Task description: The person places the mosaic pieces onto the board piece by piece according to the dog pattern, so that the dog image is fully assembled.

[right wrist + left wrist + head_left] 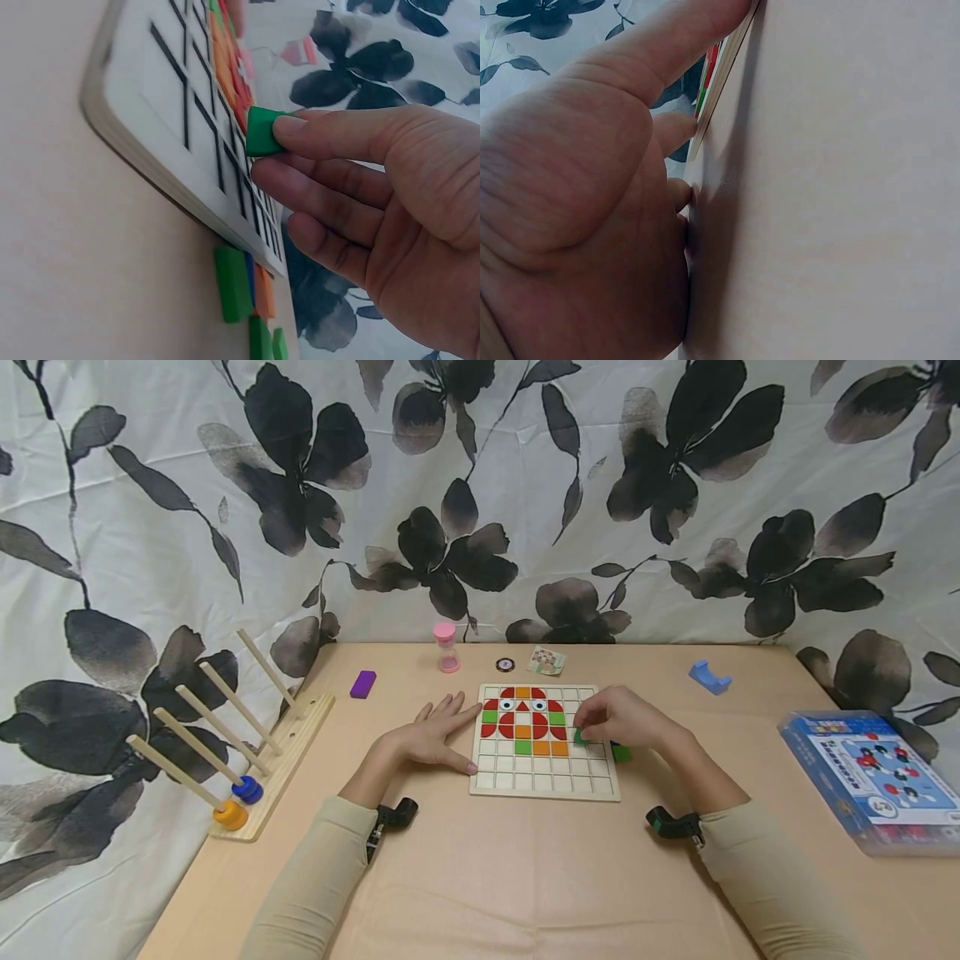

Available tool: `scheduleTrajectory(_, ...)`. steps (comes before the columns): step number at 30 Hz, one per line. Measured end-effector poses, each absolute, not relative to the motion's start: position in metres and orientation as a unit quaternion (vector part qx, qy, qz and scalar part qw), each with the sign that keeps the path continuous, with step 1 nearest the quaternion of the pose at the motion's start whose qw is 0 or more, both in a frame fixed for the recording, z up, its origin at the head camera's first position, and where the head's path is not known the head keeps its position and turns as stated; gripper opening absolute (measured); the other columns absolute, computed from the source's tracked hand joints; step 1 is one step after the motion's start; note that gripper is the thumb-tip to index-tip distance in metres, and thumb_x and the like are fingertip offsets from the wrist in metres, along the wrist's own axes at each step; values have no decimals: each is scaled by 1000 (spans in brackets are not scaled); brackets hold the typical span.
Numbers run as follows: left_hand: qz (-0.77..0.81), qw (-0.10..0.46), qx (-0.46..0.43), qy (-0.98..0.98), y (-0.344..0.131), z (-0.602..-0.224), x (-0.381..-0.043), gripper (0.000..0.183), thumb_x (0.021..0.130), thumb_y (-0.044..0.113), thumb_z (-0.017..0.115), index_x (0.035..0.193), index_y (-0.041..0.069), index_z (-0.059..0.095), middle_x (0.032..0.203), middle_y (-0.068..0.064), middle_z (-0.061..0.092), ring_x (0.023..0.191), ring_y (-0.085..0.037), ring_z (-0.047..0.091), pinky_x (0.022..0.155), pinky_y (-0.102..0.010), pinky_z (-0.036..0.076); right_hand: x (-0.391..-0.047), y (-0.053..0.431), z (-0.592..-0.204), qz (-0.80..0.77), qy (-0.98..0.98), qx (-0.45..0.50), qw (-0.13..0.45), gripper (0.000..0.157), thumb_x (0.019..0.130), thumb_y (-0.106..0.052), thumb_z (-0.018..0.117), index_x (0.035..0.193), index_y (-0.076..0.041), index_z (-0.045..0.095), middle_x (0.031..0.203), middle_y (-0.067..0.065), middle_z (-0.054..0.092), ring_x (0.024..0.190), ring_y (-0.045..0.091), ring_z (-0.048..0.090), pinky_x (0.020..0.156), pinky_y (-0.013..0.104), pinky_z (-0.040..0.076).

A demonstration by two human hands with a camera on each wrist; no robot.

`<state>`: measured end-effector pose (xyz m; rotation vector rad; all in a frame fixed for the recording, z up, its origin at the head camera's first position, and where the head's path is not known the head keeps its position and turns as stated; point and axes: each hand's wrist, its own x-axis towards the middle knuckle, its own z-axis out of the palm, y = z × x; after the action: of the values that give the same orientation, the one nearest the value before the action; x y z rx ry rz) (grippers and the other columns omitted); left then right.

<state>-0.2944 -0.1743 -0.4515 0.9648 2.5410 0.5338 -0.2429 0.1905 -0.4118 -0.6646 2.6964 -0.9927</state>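
In the head view, we are seeing a white grid board (516, 783) lying flat on the desk (562, 877), its upper rows carrying red, green, orange and eye-printed tiles. At its nine o'clock edge, the left hand (426, 745) is lying with fingers spread, touching the rim and gripping nothing; at three o'clock, the right hand (622, 720) is pinching a green piece (579, 737) over the grid. Around the board, we are finding a peg stand (283, 767) at nine o'clock, a blue piece (710, 677) at two and a boxed set (877, 781) at three. In the left wrist view, we are seeing the thumb pressing the board's edge near twelve o'clock. In the right wrist view, we are seeing thumb and fingers closing on the green piece, loose green blocks (234, 285) lying toward six o'clock; whether the piece is touching the grid, we cannot tell.
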Motion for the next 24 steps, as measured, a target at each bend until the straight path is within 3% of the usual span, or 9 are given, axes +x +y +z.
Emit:
scheduleTrajectory(12,188,186,340,902,-174,-450,-294,113,67,72,70,155,30,13,161,-12,-6,147,-30,-11,115,-53,-7,-239,177,-416,-314,911,-235,128,11,78,-8,79,85,-14,73,75,-6,67,70,16,59,66,30,52)
scheduleTrajectory(24,191,187,340,902,-174,-450,-293,112,68,70,71,155,30,13,161,-12,-6,147,-30,-11,115,-54,-8,-236,176,-416,-291,919,-220,152,17,78,-9,79,95,-12,76,83,-4,69,73,13,58,67,28,52)
